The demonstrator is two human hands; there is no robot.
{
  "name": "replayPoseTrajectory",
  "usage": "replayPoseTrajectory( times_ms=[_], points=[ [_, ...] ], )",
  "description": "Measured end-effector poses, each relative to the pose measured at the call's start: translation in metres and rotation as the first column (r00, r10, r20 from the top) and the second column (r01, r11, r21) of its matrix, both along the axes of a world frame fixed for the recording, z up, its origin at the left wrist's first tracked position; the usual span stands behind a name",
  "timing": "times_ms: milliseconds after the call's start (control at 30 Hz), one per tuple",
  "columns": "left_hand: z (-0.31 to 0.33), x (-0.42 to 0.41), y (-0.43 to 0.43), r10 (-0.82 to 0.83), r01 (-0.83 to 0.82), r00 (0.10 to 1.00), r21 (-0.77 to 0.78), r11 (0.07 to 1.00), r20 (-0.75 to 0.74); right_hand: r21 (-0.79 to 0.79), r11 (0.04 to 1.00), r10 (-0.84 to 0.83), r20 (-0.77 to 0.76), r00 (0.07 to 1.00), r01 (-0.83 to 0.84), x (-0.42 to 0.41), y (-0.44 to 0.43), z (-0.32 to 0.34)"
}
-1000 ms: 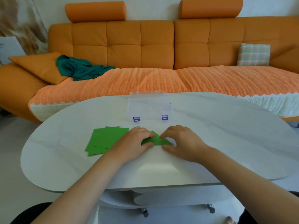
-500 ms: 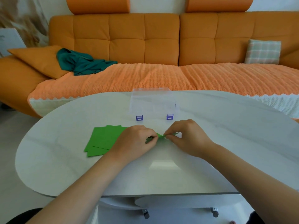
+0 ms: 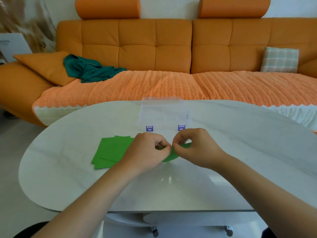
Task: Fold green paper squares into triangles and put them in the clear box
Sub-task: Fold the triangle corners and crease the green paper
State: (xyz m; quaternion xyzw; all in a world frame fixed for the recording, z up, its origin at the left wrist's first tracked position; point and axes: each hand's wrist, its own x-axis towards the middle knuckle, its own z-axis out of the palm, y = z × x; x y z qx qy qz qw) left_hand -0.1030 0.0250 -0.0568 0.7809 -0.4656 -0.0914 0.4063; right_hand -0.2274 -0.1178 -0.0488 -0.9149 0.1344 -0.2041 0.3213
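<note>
1. A green paper sheet, bent into a curve, is held a little above the white oval desk, in front of the person.
2. It is pinched by the left hand and the right hand; the thumb and first fingers of each are pressed together on the upper edge of the sheet, and the two pinches almost touch.
3. The long axis of the sheet runs from about 8 o'clock to 2 o'clock, and its lower bulge hangs toward 6 o'clock from the fingers.
4. The clear plastic box with purple latches stands at 12 o'clock from both hands, near them; the right hand seems slightly nearer to it.
5. A stack of flat green paper squares lies at 9 o'clock, partly under the left hand.
6. The fold is judged to be not yet finished.
</note>
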Motion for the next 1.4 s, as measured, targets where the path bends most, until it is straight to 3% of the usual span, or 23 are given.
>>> replayPoseTrajectory(
  times_ms=[133,433,600,700,833,1133,1400],
  points=[
    [0.001,0.002,0.001,-0.022,0.022,1.000,0.030,0.999,0.000,-0.193,0.980,0.044,0.008,0.999,-0.041,0.004,0.002,0.002],
    [0.009,0.025,0.012,-0.002,-0.005,0.994,0.058,0.998,0.113,-0.231,0.973,-0.002,-0.028,1.000,-0.004,0.003,-0.022,0.005],
    [0.009,0.031,0.016,0.034,-0.059,0.962,0.083,0.995,0.271,-0.396,0.912,-0.135,-0.052,0.989,0.104,0.003,-0.031,-0.002],
    [0.011,0.038,0.020,0.105,-0.114,0.958,0.021,0.993,0.266,-0.321,0.933,-0.179,-0.017,0.984,0.165,0.000,-0.038,-0.001],
    [0.008,0.031,0.017,0.019,-0.019,0.973,-0.003,1.000,0.228,-0.177,0.984,-0.023,0.049,0.999,0.032,0.005,-0.020,-0.001],
    [0.006,0.017,0.009,0.028,-0.032,0.924,0.004,0.999,0.382,-0.350,0.936,0.071,0.136,0.988,-0.019,0.017,-0.004,-0.007],
    [0.007,0.025,0.011,0.020,-0.006,0.945,-0.045,0.999,0.326,-0.387,0.922,0.090,0.147,0.985,-0.027,0.017,-0.011,-0.003]
  ],
)
